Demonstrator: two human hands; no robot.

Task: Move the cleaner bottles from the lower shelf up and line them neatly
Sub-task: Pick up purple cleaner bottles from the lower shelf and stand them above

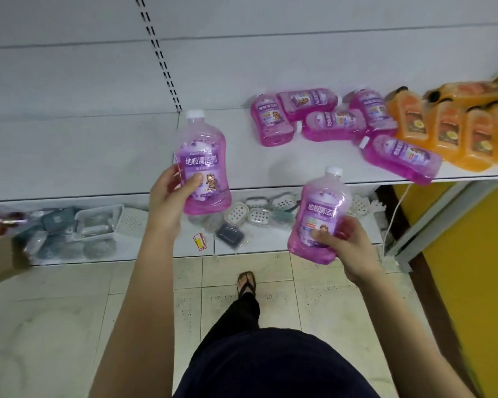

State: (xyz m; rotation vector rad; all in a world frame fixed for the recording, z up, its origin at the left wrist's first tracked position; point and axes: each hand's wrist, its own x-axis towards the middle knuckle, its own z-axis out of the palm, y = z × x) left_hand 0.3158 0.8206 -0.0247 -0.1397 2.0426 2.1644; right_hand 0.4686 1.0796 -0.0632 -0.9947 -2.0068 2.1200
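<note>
bottles gripped upright, one per hand: left hand [171, 193], right hand [341, 239].

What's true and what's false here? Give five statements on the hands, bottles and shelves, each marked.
1. The left hand grips a purple bottle with its cap up. True.
2. The right hand holds nothing. False: it grips a second purple bottle.
3. The loose purple bottles on the upper shelf stand in a neat row. False: five lie on their sides, pointing different ways.
4. Orange bottles sit to the right of those purple ones on the same shelf. True.
5. The lower shelf holds orange bottles. False: soap dishes and packaged trays lie there.
</note>
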